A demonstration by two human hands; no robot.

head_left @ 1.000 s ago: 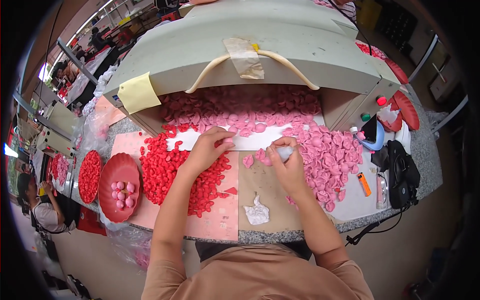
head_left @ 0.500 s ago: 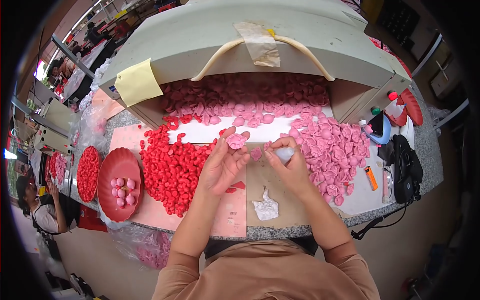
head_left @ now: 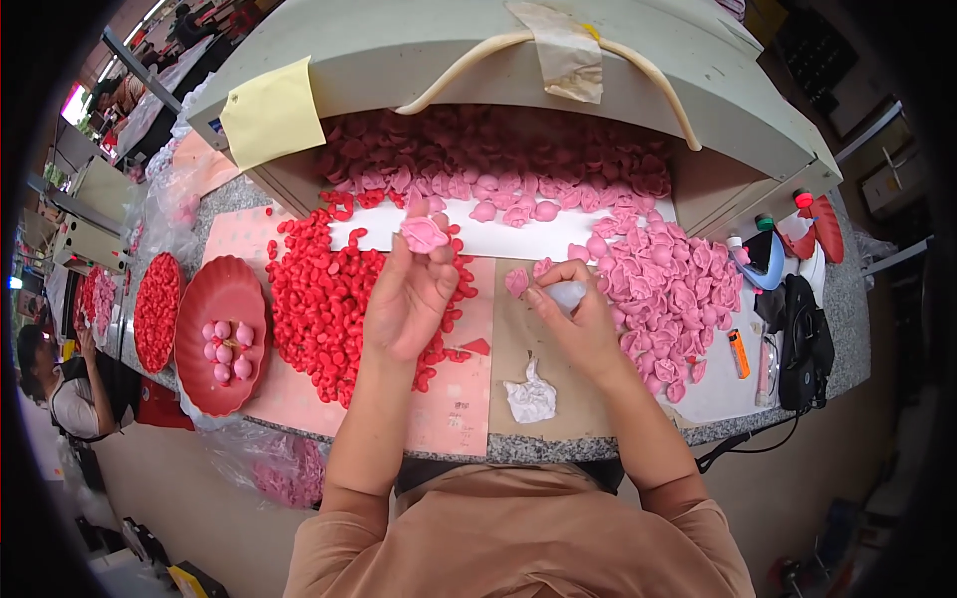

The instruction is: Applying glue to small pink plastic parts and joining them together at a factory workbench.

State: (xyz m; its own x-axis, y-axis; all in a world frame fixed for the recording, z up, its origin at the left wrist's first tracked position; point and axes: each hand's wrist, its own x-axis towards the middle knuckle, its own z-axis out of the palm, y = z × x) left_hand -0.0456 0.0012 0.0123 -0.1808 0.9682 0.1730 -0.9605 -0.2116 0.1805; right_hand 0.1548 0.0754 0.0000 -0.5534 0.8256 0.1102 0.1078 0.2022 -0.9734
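Observation:
My left hand (head_left: 414, 299) is raised over the red pile, palm up, with a pink petal-shaped piece (head_left: 424, 236) held in its fingers. My right hand (head_left: 583, 324) is closed around a small translucent whitish bottle (head_left: 567, 295), partly hidden by the fingers. Just beyond its fingertips lie a loose pink piece (head_left: 516, 282) and another small pink piece (head_left: 541, 267). A crumpled white tissue (head_left: 531, 393) rests on the brown board (head_left: 508, 344) between my forearms. To the left spreads a heap of small red curved pieces (head_left: 319, 319); to the right, a heap of pink petal-shaped pieces (head_left: 668, 289).
A grey hood (head_left: 439, 60) arches over more pink pieces at the back. On the left are a red scalloped tray (head_left: 221, 394) holding several pink balls and a dish of red pieces (head_left: 158, 309). An orange lighter (head_left: 738, 354) and a black bag (head_left: 805, 344) lie right.
My left hand has moved left and away from me with the pink piece, widening the gap to my right hand. The head view has shifted slightly. The right hand still holds the bottle.

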